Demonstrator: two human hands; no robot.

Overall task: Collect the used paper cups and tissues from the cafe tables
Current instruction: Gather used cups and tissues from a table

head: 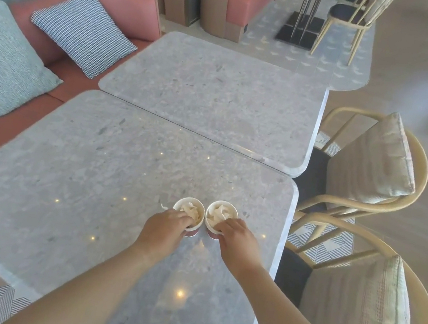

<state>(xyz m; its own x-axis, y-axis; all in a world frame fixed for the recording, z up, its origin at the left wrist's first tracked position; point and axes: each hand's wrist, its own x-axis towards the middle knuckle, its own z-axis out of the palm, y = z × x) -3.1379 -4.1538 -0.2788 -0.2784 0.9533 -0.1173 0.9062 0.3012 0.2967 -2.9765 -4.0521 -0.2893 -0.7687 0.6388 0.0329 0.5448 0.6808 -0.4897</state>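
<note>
We hold the left paper cup (188,210) in left hand (169,224) and the right paper cup (221,213) in right hand (235,232), fingers (189,222) curled over near rims, both tissue-stuffed on the tabletop (97,173); best lift straight, upright, then grab stray tissue scrap (163,206).

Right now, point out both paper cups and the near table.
left paper cup (193,232): head view, red outer wall.
right paper cup (211,233): head view, red outer wall.
near table (68,183): head view, bare top.
</note>
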